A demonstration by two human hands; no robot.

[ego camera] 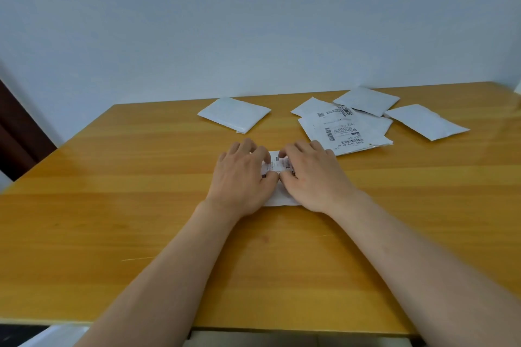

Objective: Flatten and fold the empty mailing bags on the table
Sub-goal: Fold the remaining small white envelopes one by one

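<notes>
Both hands (277, 177) atop folded bag (279, 166)

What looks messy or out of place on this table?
Nothing is damaged or spilled. The one untidy spot is the far-right cluster: the unfolded labelled bag lies askew, overlapping other white bags. One folded bag sits apart on the left. Both hands press a small folded bag.

I see one small white mailing bag (277, 177) with barcode label lying flat at the bench middle, mostly covered. One folded bag (234, 114) lies far left. Four more white bags (363, 121) lie far right, partly overlapping, one label up.
</notes>
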